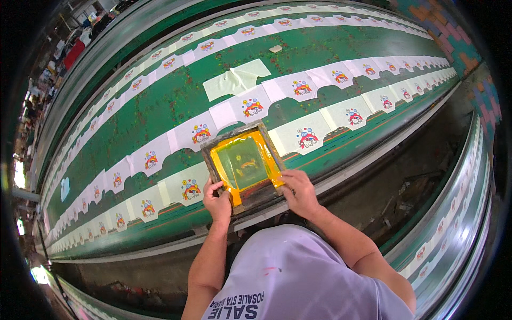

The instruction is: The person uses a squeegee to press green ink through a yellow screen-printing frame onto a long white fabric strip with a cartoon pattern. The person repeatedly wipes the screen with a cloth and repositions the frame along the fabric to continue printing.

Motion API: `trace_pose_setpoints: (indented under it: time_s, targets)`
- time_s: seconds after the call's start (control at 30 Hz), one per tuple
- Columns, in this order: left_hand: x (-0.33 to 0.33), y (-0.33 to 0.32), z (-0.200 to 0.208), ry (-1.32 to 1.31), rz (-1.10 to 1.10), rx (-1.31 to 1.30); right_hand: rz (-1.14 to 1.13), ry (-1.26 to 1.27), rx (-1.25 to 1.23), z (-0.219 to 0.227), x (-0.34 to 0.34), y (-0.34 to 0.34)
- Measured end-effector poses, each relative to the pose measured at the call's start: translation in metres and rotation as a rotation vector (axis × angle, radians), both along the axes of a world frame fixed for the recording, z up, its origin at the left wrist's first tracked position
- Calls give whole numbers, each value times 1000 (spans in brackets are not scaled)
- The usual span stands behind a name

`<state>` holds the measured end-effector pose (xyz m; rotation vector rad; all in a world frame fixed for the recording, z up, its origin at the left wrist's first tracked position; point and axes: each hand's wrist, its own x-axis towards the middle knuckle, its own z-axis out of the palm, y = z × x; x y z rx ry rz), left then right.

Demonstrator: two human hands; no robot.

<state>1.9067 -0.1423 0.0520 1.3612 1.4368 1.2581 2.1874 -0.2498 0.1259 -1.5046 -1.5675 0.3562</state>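
A screen printing frame (247, 165) with a worn dark rim, yellow tape and a greenish see-through mesh is tilted between my two hands at the near edge of the long green table. My left hand (218, 205) is closed on its near left side, thumb toward the taped border. Gripping the near right corner is my right hand (300, 192), with its fingers partly hidden behind the rim. The frame covers part of the nearest row of white cloth pieces. A printed cloth piece (300, 134) lies right of it, and another (186, 186) lies to its left.
Several rows of printed white cloth pieces (252, 105) run along the green table (330, 47). A plain cloth piece (237, 80) lies loose beyond the frame, with a small pale lump (276, 48) farther back. Another long table (453, 213) stands at the right across a gap.
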Motion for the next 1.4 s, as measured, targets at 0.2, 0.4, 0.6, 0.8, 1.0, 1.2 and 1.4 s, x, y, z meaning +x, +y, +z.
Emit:
trace_pose_setpoints:
  time_s: [0.2, 0.4, 0.6, 0.8, 1.0, 1.2, 1.4]
  targets:
    - [4, 0, 1, -14, 18, -76, 416, -364, 9, 19, -12, 8]
    - [4, 0, -7, 0, 12, -78, 429, -505, -44, 18, -31, 29]
    - [3, -1, -8, 48, 19, -61, 514, -479, -253, 33, -27, 62]
    - [5, 1, -9, 55, 3, -9, 518, -402, -306, 41, -22, 54]
    - [5, -1, -6, 106, -12, 21, 436, -447, -169, 33, -31, 31]
    - [6, -2, 2, 120, -17, -12, 427, -502, -218, 25, -31, 36]
    - [6, -3, -1, 96, -24, 4, 420, -509, -198, 14, -28, 80]
